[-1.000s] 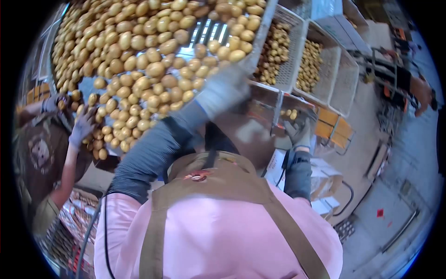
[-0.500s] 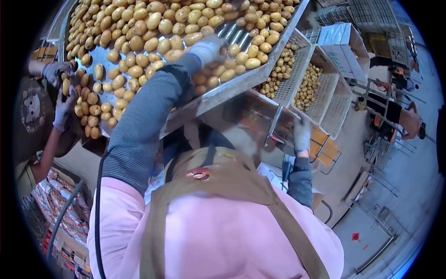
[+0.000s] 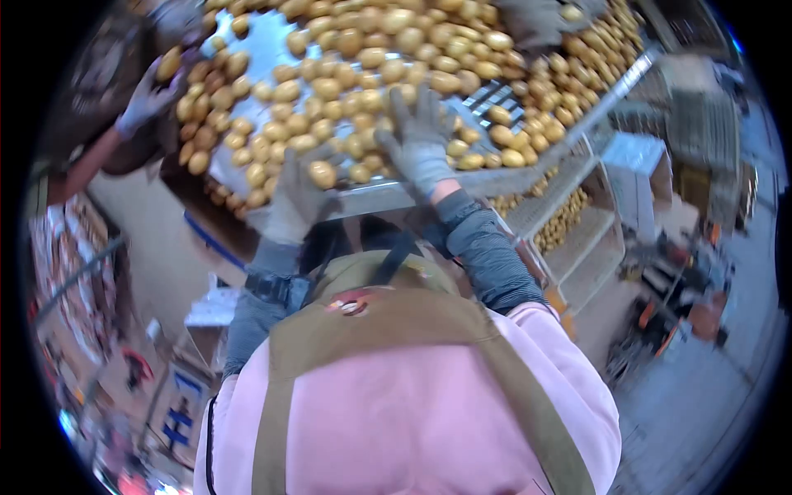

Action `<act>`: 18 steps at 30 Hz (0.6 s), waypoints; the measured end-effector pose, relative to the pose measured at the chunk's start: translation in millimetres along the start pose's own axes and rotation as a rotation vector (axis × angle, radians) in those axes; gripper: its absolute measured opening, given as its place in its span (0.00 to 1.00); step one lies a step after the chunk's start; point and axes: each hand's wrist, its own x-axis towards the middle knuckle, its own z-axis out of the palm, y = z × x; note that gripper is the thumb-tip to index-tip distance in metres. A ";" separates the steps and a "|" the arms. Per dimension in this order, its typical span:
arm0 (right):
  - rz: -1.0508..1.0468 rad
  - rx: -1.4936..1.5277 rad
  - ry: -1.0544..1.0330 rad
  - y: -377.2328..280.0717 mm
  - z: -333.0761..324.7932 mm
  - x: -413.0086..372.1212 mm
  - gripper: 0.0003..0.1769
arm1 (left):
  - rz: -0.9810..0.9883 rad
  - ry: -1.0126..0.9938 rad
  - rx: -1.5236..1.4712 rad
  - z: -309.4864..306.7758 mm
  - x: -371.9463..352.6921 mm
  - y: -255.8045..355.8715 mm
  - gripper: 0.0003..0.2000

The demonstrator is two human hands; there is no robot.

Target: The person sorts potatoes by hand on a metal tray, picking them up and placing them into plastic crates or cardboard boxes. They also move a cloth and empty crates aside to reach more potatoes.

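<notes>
Many small yellow-brown potatoes [image 3: 351, 103] lie spread over a metal sorting table [image 3: 375, 196]. My right hand [image 3: 422, 148], in a pale work glove, rests among them near the front rim, fingers spread. Blurred by motion, my left hand [image 3: 295, 198] is at the near edge in a similar glove. Its fingers look stretched out, and a single potato [image 3: 322, 174] lies right beside them. Metal slats [image 3: 493, 101] show through a gap in the potatoes to the right of my right hand.
At the left a co-worker's gloved hand [image 3: 147, 103] is close to a potato. Another grey glove or sleeve [image 3: 540, 21] reaches over the far side. Plastic crates [image 3: 577, 231] holding potatoes stand below the right rim, with a white box [image 3: 635, 165] beyond.
My left hand has drawn back from the slats to the near edge. My right hand has moved from beside the crates onto the potatoes. The view has turned.
</notes>
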 end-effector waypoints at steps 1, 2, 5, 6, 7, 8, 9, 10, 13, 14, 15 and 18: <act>-0.027 0.144 0.105 -16.2 17.0 18.4 0.43 | -0.018 -0.055 -0.155 -2.2 -9.4 7.3 0.25; -0.031 0.011 0.127 -40.9 17.0 29.7 0.39 | -0.030 -0.119 -0.306 2.3 -18.0 16.0 0.27; -0.304 0.188 0.222 -63.0 5.1 37.9 0.27 | 0.069 -0.214 -0.195 10.5 -28.6 33.8 0.26; -0.339 0.194 0.098 -61.3 13.7 28.4 0.27 | 0.124 -0.212 -0.068 10.8 -31.2 38.1 0.25; -0.365 0.216 0.049 -61.6 9.4 15.0 0.28 | 0.078 -0.149 -0.033 6.0 -35.2 40.2 0.22; -0.390 0.237 0.002 -61.1 3.1 1.7 0.28 | 0.068 -0.083 0.013 2.0 -38.7 40.8 0.19; -0.386 0.160 -0.026 -53.6 3.0 -7.4 0.29 | 0.054 -0.018 0.058 -1.8 -42.2 41.5 0.17; -0.387 0.083 -0.051 -50.4 2.7 -10.3 0.29 | 0.078 0.056 0.115 -4.7 -43.7 36.5 0.14; -0.494 0.033 0.075 -85.3 4.9 5.1 0.24 | 0.198 0.263 0.320 -30.2 -45.1 13.8 0.12; -0.541 0.006 0.087 -94.6 8.6 11.8 0.22 | 0.279 0.330 0.404 -46.1 -45.6 4.6 0.13; -0.650 0.010 0.032 -98.3 19.3 27.5 0.17 | 0.275 0.449 0.495 -70.6 -43.6 -4.3 0.12; -0.425 0.121 -0.344 -124.4 16.9 62.5 0.16 | 0.207 0.770 0.403 -100.2 -55.9 33.9 0.18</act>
